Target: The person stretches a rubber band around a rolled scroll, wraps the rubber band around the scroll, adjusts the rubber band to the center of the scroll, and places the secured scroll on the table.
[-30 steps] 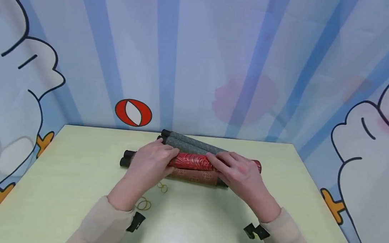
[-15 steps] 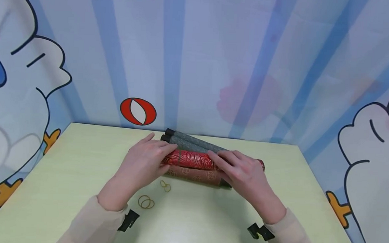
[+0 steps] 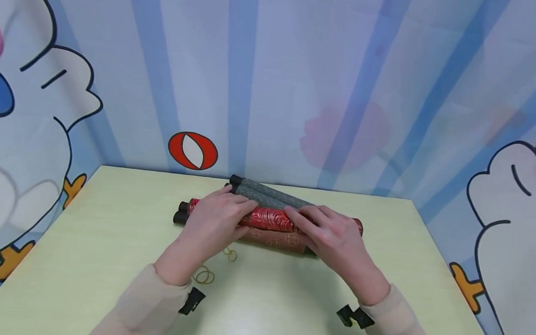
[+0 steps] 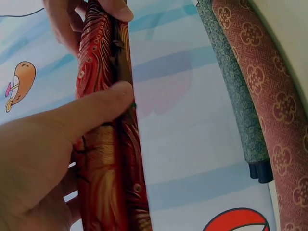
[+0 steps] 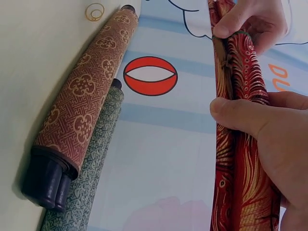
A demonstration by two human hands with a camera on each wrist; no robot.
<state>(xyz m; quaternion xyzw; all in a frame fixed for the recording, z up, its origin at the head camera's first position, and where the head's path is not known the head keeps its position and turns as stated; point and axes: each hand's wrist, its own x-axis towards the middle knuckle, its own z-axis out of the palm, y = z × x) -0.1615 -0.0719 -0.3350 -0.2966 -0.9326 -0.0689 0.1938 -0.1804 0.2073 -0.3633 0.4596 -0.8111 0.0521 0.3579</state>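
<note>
Both hands hold a red scroll with a swirling pattern (image 3: 270, 219), rolled from both ends. My left hand (image 3: 217, 217) grips its left part, thumb laid across the rolls in the left wrist view. My right hand (image 3: 336, 234) holds the right part, thumb likewise across the red scroll (image 5: 250, 192). A thin green band circles the red scroll by the left hand, and a brown tie strip (image 5: 224, 65) lies along it. In front rests a brown scroll with flower motifs (image 3: 272, 241); behind is a grey-green scroll (image 3: 267, 194), set at a slant.
Yellow rubber bands (image 3: 204, 275) lie on the pale table (image 3: 128, 222) by the left forearm, with smaller rubber bands (image 3: 231, 255) nearer the brown scroll. A printed cartoon backdrop (image 3: 279, 89) stands behind the table's back edge. Black clips (image 3: 192, 301) sit at the cuffs.
The left hand shifted left along the red scroll half a second ago, showing the green band, and is now back to the right. The right hand stays on the scroll. The head view shifted slightly.
</note>
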